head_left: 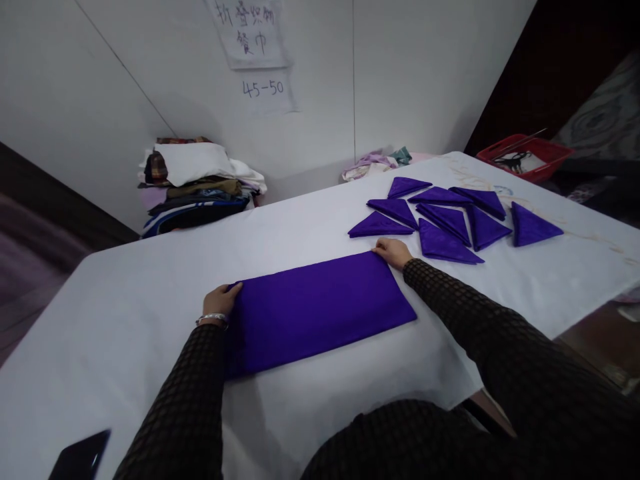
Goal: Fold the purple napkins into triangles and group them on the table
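Observation:
A purple cloth napkin [320, 310], folded into a long rectangle, lies flat before me on the white tablecloth [150, 313]. Its far left corner is gripped between the thumb and fingers of my left hand [221, 301], which wears a silver bracelet on the wrist. My right hand [394, 253] pinches the far right corner, its fingertips together on the edge. Just beyond my right hand several purple napkins folded into triangles [447, 241] lie close together, some overlapping. One more folded triangle [535, 225] sits apart at their right.
A stack of folded clothes [200, 183] stands against the wall at the back left. Crumpled cloths [373, 165] lie at the far edge. A red basket [530, 157] is at the far right, a dark phone-like object [83, 457] at the near left. Handwritten paper signs [250, 33] hang on the wall.

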The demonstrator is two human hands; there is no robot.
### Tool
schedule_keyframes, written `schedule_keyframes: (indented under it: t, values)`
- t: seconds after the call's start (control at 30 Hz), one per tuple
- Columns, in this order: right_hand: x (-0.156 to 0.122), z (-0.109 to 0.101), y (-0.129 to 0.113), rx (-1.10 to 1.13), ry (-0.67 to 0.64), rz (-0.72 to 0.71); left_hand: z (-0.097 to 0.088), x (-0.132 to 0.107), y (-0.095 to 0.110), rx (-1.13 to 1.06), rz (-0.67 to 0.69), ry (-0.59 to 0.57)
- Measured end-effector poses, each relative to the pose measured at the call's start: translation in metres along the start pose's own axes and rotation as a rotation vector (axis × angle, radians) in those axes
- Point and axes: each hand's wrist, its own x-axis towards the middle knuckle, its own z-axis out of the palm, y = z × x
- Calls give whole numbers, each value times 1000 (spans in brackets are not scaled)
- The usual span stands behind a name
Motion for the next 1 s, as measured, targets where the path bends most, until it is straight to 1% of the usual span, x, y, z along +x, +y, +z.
schedule_keyframes:
  t: [0.1,0.17,0.23,0.27,0.3,0.33,0.37,0.4,0.47,0.5,0.57,0.6,0.67,0.77,0.87,1.0]
  values:
    - [-11,-5,-16,30,36,7,1,-2,2,-58,-37,53]
    - [-35,-7,-38,71,57,-88,1,-8,4,-106,-93,90]
    - [-71,-4,-67,182,49,-357,2,-18,5,-136,-106,156]
    - [-91,-1,-83,218,8,-486,3,-27,5,-130,-73,204]
    - [-111,4,-98,237,-52,-584,5,-38,6,-108,-12,251]
    - [-129,8,-113,244,-115,-640,8,-51,6,-74,71,286]
    - [-145,14,-127,246,-168,-663,13,-66,7,-35,172,298]
    - [-157,19,-139,246,-212,-678,19,-83,7,-1,277,278]
    - [-171,30,-158,236,-259,-678,32,-120,8,51,457,164]
    - [-173,35,-165,229,-266,-676,39,-138,8,82,520,110]
    - [-172,43,-172,204,-259,-661,51,-166,8,152,592,29]
    - [-170,47,-173,185,-256,-648,55,-175,8,188,603,8]
    - [-168,52,-169,136,-249,-622,59,-186,9,248,594,-18]
    - [-171,53,-148,46,-213,-609,57,-188,10,299,563,-56]
    - [-181,48,-113,-46,-135,-539,54,-189,12,299,553,-85]
    - [-197,41,-51,-164,-15,-403,54,-190,13,259,545,-98]
